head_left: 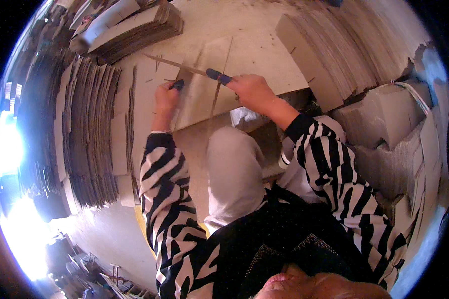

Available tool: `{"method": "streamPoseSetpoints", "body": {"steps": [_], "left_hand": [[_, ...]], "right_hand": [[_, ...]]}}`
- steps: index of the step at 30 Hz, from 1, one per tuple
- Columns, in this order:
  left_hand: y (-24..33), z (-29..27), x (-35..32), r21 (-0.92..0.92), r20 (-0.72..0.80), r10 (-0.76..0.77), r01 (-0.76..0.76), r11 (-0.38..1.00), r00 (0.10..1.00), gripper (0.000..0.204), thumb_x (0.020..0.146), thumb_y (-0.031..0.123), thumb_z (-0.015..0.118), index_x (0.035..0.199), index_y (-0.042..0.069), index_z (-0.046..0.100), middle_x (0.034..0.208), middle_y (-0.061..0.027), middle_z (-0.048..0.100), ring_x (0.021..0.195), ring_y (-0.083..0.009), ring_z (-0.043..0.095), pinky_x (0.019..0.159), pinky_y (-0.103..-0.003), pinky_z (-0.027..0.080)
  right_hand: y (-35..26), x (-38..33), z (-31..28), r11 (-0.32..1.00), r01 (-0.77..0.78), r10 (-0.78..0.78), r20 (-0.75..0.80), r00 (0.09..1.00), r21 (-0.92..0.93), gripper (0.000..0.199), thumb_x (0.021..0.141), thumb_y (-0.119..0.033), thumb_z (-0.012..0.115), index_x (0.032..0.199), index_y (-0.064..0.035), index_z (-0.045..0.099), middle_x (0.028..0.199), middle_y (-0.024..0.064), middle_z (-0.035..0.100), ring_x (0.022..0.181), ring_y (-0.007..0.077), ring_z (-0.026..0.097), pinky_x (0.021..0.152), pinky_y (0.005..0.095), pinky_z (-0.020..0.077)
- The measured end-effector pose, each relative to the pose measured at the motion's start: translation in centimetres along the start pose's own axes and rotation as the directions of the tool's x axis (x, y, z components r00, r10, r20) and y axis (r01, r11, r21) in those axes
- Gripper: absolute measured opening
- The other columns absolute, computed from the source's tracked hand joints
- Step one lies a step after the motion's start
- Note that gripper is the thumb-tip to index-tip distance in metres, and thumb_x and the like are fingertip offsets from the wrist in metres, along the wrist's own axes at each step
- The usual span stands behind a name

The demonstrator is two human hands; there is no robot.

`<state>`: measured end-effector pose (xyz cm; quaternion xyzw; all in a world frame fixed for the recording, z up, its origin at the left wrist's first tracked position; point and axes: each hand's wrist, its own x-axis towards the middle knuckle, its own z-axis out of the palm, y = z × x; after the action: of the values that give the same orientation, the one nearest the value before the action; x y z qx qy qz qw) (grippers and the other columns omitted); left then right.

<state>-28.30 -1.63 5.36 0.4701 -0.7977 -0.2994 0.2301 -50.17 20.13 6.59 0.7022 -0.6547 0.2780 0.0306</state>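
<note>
My right hand [254, 92] is closed at the handle end of a long, narrow knife [177, 65]. Its thin blade points left across a pale board surface. Dark blue material covers the part just ahead of my knuckles; whether it is handle wrapping or a finger cover is unclear. Below the blade, my left hand [165, 102] is curled at the edge of flat cardboard pieces [147, 94]. A dark cover sits on one of its fingertips. What that hand grips, if anything, is hidden.
A stack of cardboard sheets [92, 134] stands on the left, another bundle [134, 32] at the far left. Tall cardboard stacks [319, 60] line the right, with more cardboard [384, 119] nearer me. My knees [233, 169] are under the front edge of the pale work surface [259, 40].
</note>
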Motion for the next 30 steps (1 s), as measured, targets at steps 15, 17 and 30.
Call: {"method": "streamPoseSetpoints", "body": {"steps": [15, 17, 30], "left_hand": [[0.3, -1.7, -0.8, 0.142, 0.014, 0.320, -0.319, 0.937, 0.947, 0.042, 0.081, 0.021, 0.064, 0.121, 0.007, 0.059, 0.113, -0.0173, 0.064, 0.105, -0.0304, 0.060, 0.085, -0.038, 0.047], [-0.1, -1.8, -1.6, 0.580, 0.059, 0.240, -0.229, 0.782, 0.969, 0.054, 0.081, 0.025, 0.064, 0.132, 0.013, 0.050, 0.129, -0.0163, 0.053, 0.119, -0.0324, 0.050, 0.094, -0.046, 0.042], [-1.4, -3.4, -3.7, 0.781, -0.336, -0.144, 0.361, 0.509, 0.931, 0.063, 0.078, 0.041, 0.064, 0.133, 0.014, 0.050, 0.126, -0.0164, 0.054, 0.117, -0.0358, 0.048, 0.088, -0.058, 0.041]], "right_hand": [[6.0, -0.7, -2.8, 0.931, -0.351, 0.360, 0.092, 0.929, -0.095, 0.030, 0.080, -0.009, 0.056, 0.109, -0.0133, 0.059, 0.088, 0.0128, 0.066, 0.087, 0.0371, 0.063, 0.070, 0.0497, 0.0485], [8.0, -1.2, -5.0, 0.871, -0.466, 0.483, 0.098, 0.870, -0.157, 0.030, 0.079, -0.007, 0.055, 0.109, -0.0116, 0.058, 0.092, 0.0142, 0.066, 0.091, 0.0385, 0.062, 0.073, 0.0501, 0.0476], [11.0, -11.0, -11.4, 0.594, -0.666, 0.629, -0.256, 0.735, -0.451, 0.047, 0.081, -0.019, 0.065, 0.124, -0.0024, 0.054, 0.125, 0.0198, 0.056, 0.115, 0.0372, 0.052, 0.094, 0.0436, 0.0439]]}}
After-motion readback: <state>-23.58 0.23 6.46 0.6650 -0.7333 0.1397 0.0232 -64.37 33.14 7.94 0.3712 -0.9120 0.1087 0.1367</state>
